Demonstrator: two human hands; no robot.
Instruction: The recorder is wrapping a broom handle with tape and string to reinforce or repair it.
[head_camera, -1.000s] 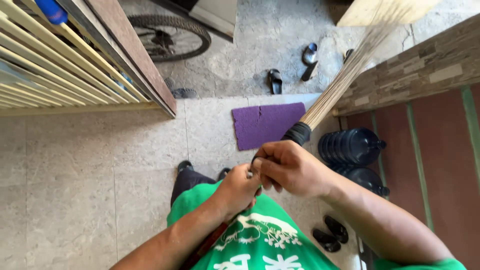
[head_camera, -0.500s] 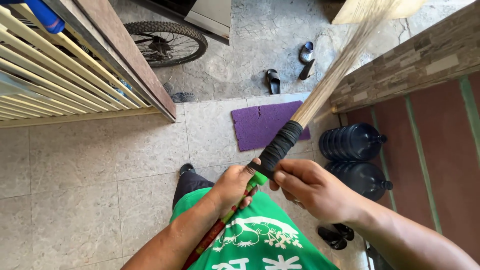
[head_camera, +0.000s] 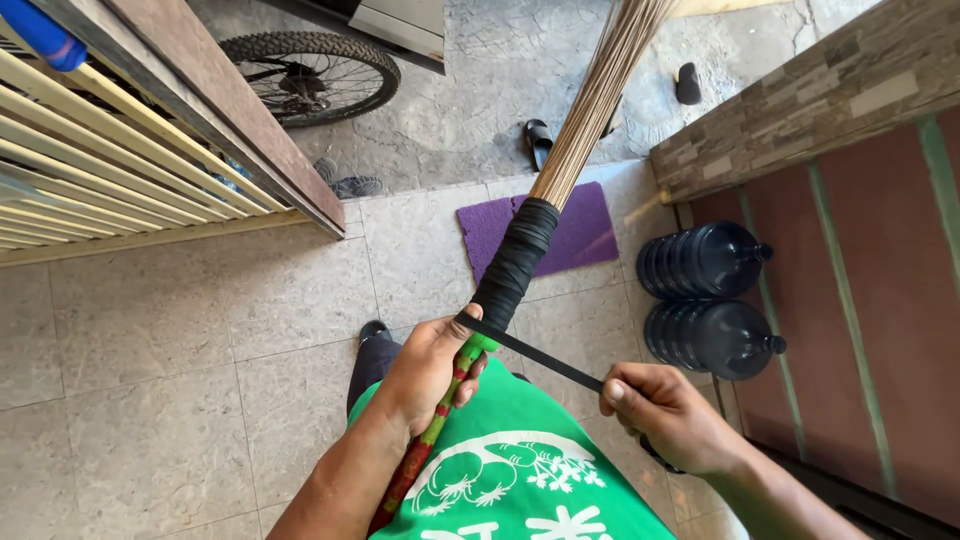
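Observation:
My left hand (head_camera: 425, 368) grips the green and red handle of a stick broom (head_camera: 580, 120), just below its black wrapped collar (head_camera: 513, 268). The broom's tan bristles point up and away from me. A black rubber strip (head_camera: 535, 352) runs taut from the collar down to my right hand (head_camera: 665, 415), which pinches its free end at the right. I wear a green shirt with a white print (head_camera: 510, 470).
A purple mat (head_camera: 575, 235) lies on the tiled floor ahead. Two dark blue water jugs (head_camera: 705, 295) lie on their sides by a low brick wall (head_camera: 800, 100). A bicycle wheel (head_camera: 310, 75), sandals and a cream slatted gate (head_camera: 90, 160) stand farther off.
My right hand has pulled away from the broom toward the lower right, drawing the black strip out taut. The left hand keeps its hold on the handle.

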